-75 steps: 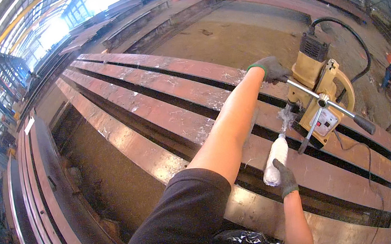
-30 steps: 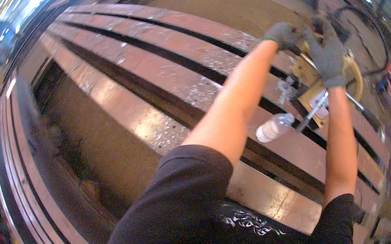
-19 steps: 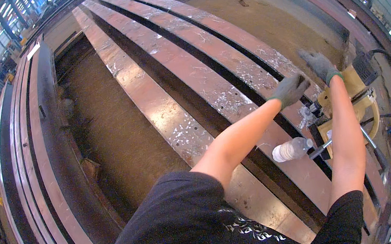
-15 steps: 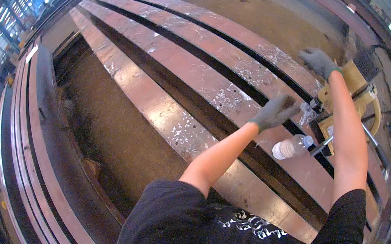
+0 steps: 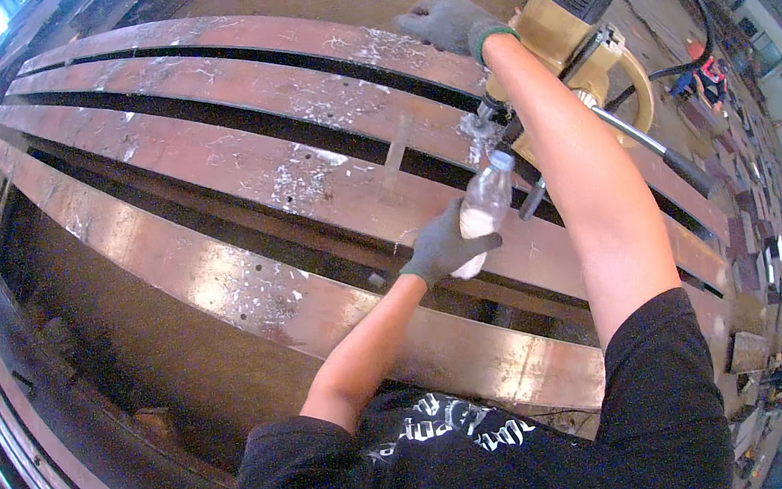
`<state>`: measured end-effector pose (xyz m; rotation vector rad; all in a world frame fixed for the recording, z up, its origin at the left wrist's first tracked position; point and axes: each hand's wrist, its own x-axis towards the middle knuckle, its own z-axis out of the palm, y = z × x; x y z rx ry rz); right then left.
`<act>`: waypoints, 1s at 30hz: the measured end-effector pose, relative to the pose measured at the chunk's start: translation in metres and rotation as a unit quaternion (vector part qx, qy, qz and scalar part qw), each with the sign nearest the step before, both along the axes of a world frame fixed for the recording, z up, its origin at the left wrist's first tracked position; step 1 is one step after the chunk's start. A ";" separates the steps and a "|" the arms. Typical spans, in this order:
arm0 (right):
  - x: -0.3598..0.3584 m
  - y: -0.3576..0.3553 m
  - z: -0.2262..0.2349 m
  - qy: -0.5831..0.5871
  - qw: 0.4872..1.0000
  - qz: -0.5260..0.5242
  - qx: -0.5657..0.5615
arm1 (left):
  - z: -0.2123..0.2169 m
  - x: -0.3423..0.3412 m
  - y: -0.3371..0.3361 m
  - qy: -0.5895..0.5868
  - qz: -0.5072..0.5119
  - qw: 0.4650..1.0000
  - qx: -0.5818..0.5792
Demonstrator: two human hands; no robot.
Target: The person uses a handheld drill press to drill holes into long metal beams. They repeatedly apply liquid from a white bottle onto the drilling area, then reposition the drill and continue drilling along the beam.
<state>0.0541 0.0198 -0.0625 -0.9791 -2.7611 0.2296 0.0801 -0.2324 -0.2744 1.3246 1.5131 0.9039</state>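
Over steel beams (image 5: 197, 164), my left grip (image 5: 442, 246) is clamped round the bottle (image 5: 489, 199), which slants cap-first toward the drill (image 5: 541, 28), though I can't tell if my right grip (image 5: 449, 21) is closed.

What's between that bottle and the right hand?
In the head view, pale shavings, beams and a dark gap lie between the bottle and right hand.

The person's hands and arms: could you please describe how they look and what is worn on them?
The left hand and right hand wear grey fabric gloves; the right glove has a green cuff edge. The forearms are bare, below short black sleeves.
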 end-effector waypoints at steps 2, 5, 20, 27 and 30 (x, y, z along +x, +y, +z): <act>-0.002 -0.001 0.001 0.001 1.000 0.000 -0.004 | -0.015 0.008 0.000 -0.101 0.015 0.995 -0.014; 0.001 0.009 -0.005 -0.021 0.999 -0.022 0.017 | -0.004 0.018 -0.004 -0.244 0.012 0.966 -0.080; -0.003 0.003 -0.007 0.017 1.000 -0.010 0.010 | 0.003 0.025 0.002 -0.275 0.027 0.951 -0.141; -0.004 0.000 -0.005 0.009 1.000 -0.013 0.010 | -0.022 0.031 0.007 -0.252 0.043 0.957 -0.139; -0.002 -0.001 -0.006 0.012 1.000 -0.014 0.006 | -0.007 0.025 0.002 -0.251 0.033 0.955 -0.157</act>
